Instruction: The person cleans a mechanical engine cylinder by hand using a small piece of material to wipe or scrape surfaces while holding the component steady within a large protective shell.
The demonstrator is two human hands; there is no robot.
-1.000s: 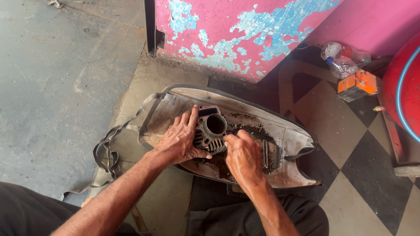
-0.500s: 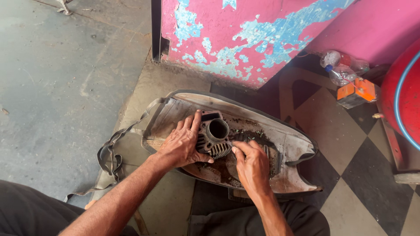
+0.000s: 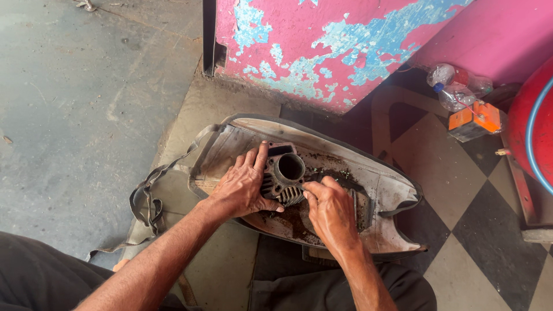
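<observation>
The left hand (image 3: pixel 245 187) wraps its spread fingers around a finned metal cylinder (image 3: pixel 284 175), while the right hand (image 3: pixel 331 210), fingers curled, touches its fins and perhaps pinches something small, both above a dirty plastic panel (image 3: pixel 380 190) on the floor (image 3: pixel 86 115).

Your left hand (image 3: pixel 245 187) hides the cylinder's (image 3: pixel 285 175) near side; the red tank (image 3: pixel 533 126) is cut off at right.

Orange box (image 3: pixel 474 120) beside plastic bottles (image 3: pixel 455 85)
</observation>
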